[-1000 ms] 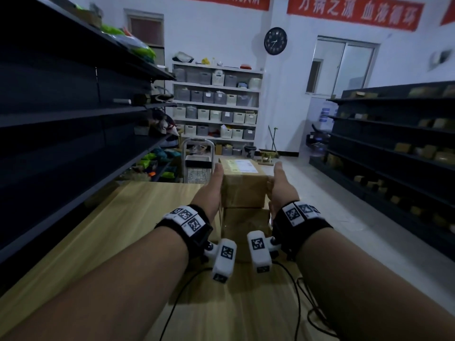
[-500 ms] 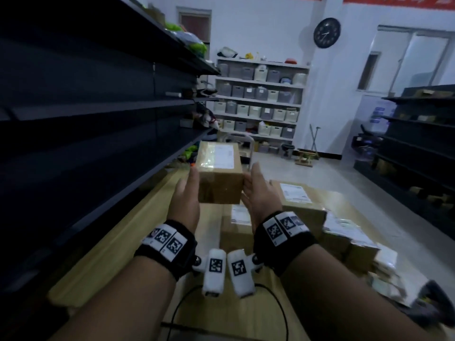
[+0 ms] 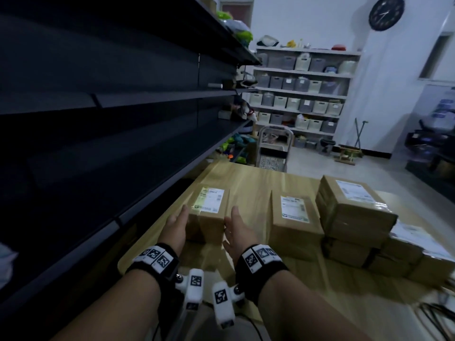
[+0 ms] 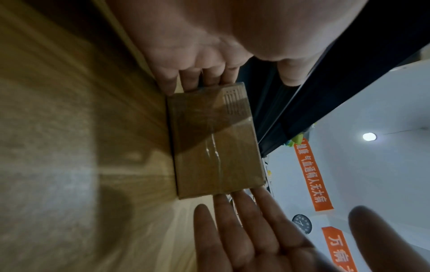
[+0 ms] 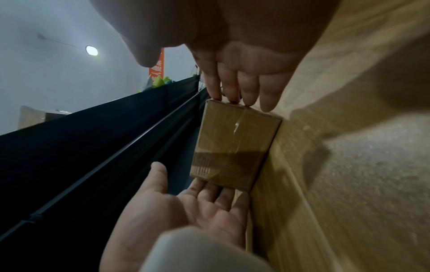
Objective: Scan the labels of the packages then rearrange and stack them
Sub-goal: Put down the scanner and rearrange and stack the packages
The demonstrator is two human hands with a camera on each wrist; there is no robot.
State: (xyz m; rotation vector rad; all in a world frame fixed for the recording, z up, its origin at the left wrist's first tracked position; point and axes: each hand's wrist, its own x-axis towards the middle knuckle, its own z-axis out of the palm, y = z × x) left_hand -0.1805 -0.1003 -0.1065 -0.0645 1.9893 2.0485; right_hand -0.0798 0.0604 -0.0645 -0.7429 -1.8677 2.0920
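head view shows a small box point(image 3: 209, 212) sitting on the table point(image 3: 248, 178) near its left edge, label up, with the left hand point(image 3: 175, 226) and right hand point(image 3: 236, 232) flanking it. to its right lie a second box point(image 3: 294, 219) and, further right, a stack point(image 3: 352, 217) of taped boxes, well apart from the first.

the step looks like setting the box down as the start of a new pile, or squaring it. to do that well, the person should keep the label facing up and readable, line the box's long sides with the table edge, and leave room on the right so later boxes can land flat on top. the box sits close to the dark shelf point(image 3: 123, 143), so any nudge should go rightward, not toward the edge. release should be even on both sides so the box does not twist.

pose: both forearms reach forward side by side, palms turned inward to face each other. from the left wrist camera the left hand's fingers point(image 4: 244, 211) are straight and held together, tips at the box's end, thumb spread away. the right wrist camera shows the right fingers point(image 5: 232, 84) likewise straight and together, tips at the opposite end. neither hand curls round the box; whether the tips press or only graze it cannot be told.
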